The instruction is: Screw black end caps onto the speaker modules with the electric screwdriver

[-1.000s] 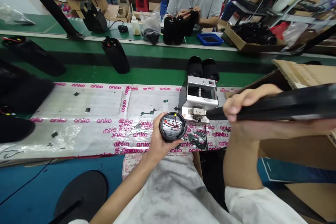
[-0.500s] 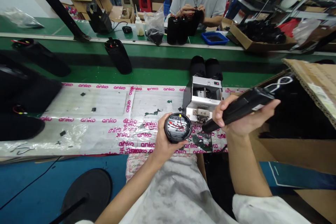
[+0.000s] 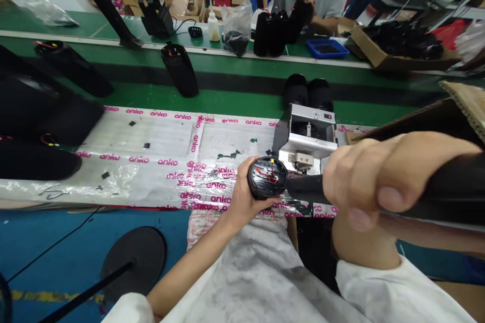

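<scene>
Left hand (image 3: 242,197): wrapped around a black round case (image 3: 261,189), recessed end turned up.
Round case: twelve o'clock from the wearer's lap, at the near edge of the film-covered table (image 3: 166,136).
Wires (image 3: 271,179): red ones lie inside the recess, so that part looks done.
Recessed end: uncovered, so the case looks unfinished; I cannot make out any screws.
Right hand (image 3: 379,181): gripping a black hand tool (image 3: 306,189), nose pointing toward nine o'clock, at the case's rim; I cannot tell whether they touch.
Metal box (image 3: 310,146): one o'clock, just beyond the case.
Black cylinder (image 3: 180,70): eleven o'clock, wires showing, seemingly also unfinished.
</scene>
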### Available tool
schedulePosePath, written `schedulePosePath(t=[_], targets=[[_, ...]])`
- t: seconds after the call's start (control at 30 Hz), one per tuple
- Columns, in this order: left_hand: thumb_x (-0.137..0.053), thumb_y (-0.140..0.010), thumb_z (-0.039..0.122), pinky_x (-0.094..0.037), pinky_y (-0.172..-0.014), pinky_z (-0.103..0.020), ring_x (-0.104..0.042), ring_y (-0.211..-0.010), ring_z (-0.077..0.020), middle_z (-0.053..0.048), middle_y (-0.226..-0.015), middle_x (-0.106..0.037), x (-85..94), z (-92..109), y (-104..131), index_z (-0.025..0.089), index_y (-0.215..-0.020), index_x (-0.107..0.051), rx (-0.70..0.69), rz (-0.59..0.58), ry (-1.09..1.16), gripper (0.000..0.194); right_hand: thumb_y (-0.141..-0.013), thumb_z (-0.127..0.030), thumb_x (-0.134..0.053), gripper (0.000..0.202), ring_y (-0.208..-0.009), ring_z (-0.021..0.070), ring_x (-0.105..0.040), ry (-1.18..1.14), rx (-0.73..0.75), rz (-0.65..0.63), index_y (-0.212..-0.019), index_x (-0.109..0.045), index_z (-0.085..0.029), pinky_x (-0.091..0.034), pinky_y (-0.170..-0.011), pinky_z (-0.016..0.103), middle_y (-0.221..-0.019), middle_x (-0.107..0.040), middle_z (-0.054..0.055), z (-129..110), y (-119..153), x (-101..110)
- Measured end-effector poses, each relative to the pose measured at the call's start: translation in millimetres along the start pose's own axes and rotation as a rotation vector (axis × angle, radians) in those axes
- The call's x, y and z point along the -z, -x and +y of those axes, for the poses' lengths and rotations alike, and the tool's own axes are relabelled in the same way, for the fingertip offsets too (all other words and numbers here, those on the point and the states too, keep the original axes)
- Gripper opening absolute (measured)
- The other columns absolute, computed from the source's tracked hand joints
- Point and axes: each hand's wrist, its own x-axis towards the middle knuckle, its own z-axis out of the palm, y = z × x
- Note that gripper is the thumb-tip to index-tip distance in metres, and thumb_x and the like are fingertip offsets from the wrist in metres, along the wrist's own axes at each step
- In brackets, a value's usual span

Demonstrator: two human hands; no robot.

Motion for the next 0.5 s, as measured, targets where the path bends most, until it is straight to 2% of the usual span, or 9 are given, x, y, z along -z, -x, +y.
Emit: schedulePosePath(t=[0.1, 0.27, 0.5], targets=[[-0.085, -0.087, 0.073, -0.049, -0.127, -0.056, -0.058, -0.150, -0.0393, -0.020, -0.157, -0.055, -0.1, 0, 0, 0.026, -0.170, -0.034, 0.015, -0.011, 0.000, 0.109, -0.110, -0.042, -0.068, 0.034, -0.049, 0.0176, -0.074, 0.041, 0.046, -0.100, -0.099, -0.089, -0.017, -0.062, -0.047, 0.030, -0.069, -0.080, 0.005, 11, -9, -8], [-0.089, -0.083, 0.072, -0.049, -0.126, -0.058, -0.059, -0.149, -0.0408, -0.020, -0.157, -0.056, 0.0, -1, 1, 0.026, -0.170, -0.034, 0.032, -0.010, 0.004, 0.112, -0.111, -0.045, -0.065, 0.035, -0.050, 0.0163, -0.074, 0.044, 0.024, -0.156, -0.102, -0.087, -0.019, -0.063, -0.049, 0.028, -0.072, -0.081, 0.003, 13, -9, 0], [-0.091, -0.081, 0.073, -0.050, -0.125, -0.060, -0.059, -0.149, -0.0418, -0.020, -0.156, -0.057, 0.1, -2, 2, 0.026, -0.169, -0.034, 0.036, -0.023, -0.015, 0.115, -0.112, -0.043, -0.063, 0.037, -0.049, 0.0174, -0.075, 0.035, 0.046, -0.159, -0.106, -0.089, -0.018, -0.064, -0.047, 0.029, -0.068, -0.078, 0.004, 12, -13, 3]])
